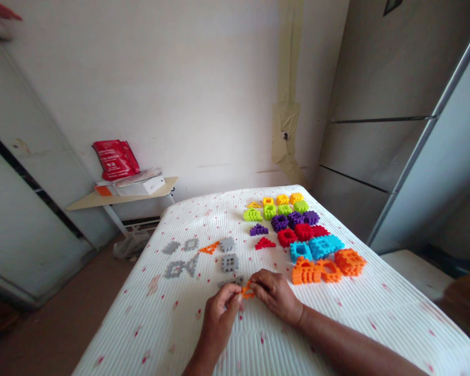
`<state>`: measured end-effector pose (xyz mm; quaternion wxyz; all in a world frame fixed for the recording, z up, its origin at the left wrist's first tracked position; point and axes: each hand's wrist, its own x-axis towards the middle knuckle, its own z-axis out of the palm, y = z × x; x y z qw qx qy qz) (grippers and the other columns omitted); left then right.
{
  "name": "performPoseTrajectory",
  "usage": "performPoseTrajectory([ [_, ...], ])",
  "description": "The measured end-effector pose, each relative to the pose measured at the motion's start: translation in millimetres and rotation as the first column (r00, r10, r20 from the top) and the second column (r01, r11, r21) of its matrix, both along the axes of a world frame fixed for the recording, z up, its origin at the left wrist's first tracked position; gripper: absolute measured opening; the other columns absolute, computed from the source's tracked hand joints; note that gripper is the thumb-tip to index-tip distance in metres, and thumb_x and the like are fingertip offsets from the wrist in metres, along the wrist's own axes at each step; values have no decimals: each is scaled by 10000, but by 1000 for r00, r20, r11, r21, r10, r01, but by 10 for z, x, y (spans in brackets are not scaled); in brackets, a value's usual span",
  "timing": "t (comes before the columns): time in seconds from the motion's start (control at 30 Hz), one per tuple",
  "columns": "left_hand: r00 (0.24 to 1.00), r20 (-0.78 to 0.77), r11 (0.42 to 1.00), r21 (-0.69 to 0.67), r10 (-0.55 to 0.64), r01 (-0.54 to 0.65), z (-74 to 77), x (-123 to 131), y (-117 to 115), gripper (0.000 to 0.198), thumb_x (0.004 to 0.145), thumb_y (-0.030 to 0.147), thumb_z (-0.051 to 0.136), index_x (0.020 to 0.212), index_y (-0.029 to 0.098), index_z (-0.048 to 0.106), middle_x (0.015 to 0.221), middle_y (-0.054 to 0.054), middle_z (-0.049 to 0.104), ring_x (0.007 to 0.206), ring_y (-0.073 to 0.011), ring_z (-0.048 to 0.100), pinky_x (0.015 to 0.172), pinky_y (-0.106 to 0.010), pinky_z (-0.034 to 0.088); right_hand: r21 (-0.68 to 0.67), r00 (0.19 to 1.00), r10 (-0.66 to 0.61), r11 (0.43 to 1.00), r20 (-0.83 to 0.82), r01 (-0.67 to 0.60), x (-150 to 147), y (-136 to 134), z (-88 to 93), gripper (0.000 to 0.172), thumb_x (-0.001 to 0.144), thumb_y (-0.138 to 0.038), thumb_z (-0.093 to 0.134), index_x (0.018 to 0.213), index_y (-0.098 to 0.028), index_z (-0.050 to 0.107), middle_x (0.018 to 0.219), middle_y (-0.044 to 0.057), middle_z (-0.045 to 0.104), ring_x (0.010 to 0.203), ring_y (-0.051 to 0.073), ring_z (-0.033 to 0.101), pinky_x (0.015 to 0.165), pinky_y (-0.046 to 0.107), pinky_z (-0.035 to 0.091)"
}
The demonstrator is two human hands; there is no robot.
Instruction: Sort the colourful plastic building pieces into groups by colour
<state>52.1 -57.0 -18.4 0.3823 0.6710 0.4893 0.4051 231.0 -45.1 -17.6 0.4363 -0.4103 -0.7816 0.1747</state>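
Observation:
An orange plastic building piece (248,294), looking like an open triangular frame, is pinched between the fingertips of both hands. My left hand (221,309) grips its left side and my right hand (276,295) its upper right side. Fingers cover part of the piece. A grey piece (230,283) lies just behind my left fingertips, partly hidden. Farther back are a grey window piece (230,262), a grey square piece (227,244) and an orange triangle piece (209,248). To the right of my right hand stands a row of orange pieces (309,271).
Blue (325,245), red (286,238), purple (280,223), green (253,214) and yellow (282,199) pieces form rows on the cloth-covered table (141,318). More grey pieces (175,269) lie left. A refrigerator (360,151) stands right; a small side table (86,201) stands back left.

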Motion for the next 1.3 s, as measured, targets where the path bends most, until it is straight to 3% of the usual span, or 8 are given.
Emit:
performPoseTrajectory([
  [0.23, 996, 78, 999, -19, 30, -29, -11, -5, 26, 276, 824, 416, 481, 841, 169, 604, 630, 0, 607, 622, -160, 574, 615, -246, 432, 25, 1000, 10, 1000, 20, -10, 13, -6, -19, 168, 875, -262, 485, 959, -166, 593, 784, 48, 641, 695, 138, 597, 615, 224, 446],
  [0.43, 986, 155, 997, -58, 62, -53, -8, 5, 11, 250, 811, 406, 510, 846, 171, 587, 624, 4, 607, 625, -157, 574, 628, -249, 437, 124, 996, 17, 992, 85, -27, -3, -9, -37, 249, 870, -314, 516, 1071, -172, 554, 890, 75, 641, 801, 170, 603, 694, 272, 483],
  [0.73, 959, 282, 991, -129, 11, 27, 31, 39, 4, 251, 789, 425, 539, 822, 177, 552, 548, 28, 560, 547, -132, 542, 551, -232, 435, 148, 989, 4, 989, 148, -26, -11, -11, -6, 248, 880, -316, 511, 1077, -169, 548, 932, 87, 640, 835, 182, 615, 725, 290, 506],
  [1.07, 963, 269, 988, -149, 15, 27, 73, 58, -16, 289, 780, 463, 533, 828, 179, 544, 523, 32, 561, 519, -132, 537, 534, -232, 417, 176, 983, -23, 984, 181, -9, -7, -16, -13, 302, 883, -325, 500, 1133, -156, 527, 963, 108, 641, 851, 195, 621, 740, 310, 516],
  [1.3, 969, 244, 987, -148, -31, 69, 24, 49, -4, 263, 808, 442, 507, 828, 182, 530, 524, 33, 559, 518, -129, 525, 548, -234, 392, 181, 978, -34, 983, 204, -4, -7, -15, -17, 323, 876, -357, 510, 1129, -157, 532, 971, 115, 641, 857, 200, 619, 741, 316, 514],
])
